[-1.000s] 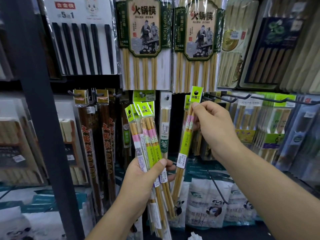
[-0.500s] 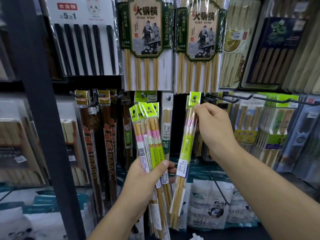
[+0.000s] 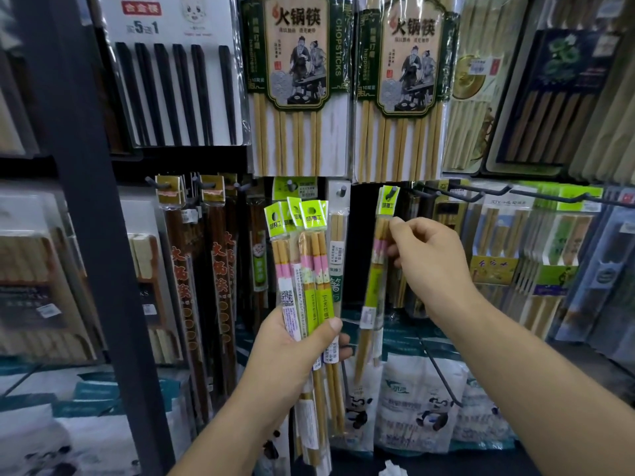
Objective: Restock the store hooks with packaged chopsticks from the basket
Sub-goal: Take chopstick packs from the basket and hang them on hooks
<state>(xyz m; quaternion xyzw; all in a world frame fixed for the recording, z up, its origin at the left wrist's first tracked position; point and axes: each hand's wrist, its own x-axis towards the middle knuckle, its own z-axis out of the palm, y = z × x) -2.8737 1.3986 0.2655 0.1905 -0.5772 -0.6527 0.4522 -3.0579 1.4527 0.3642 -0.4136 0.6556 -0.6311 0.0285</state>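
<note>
Green-headed clear sleeve (image 3: 372,286) of pink-banded bamboo chopsticks hangs with its header at the tip of a dark hook (image 3: 395,190). The right hand (image 3: 429,266) pinches it just below the hook. Left of the hook and lower, the left hand (image 3: 292,359) grips a bundle (image 3: 305,269) of like sleeves, thumb across them.

Shelf wall of hanging chopsticks, two hands before the middle row

The left hand (image 3: 292,352) holds a bundle of packs (image 3: 305,262) upright at centre, in front of the hanging stock. Just right of it, the right hand (image 3: 429,266) pinches a single pack (image 3: 374,280) whose header sits at a hook (image 3: 395,190). Bare hooks (image 3: 474,194) stick out further right. Two large packs (image 3: 295,80) hang in the row above, with a flat pack (image 3: 175,80) to their left. An upright post (image 3: 86,201) stands at far left. Panda bags (image 3: 419,413) lie below, behind the hands.
</note>
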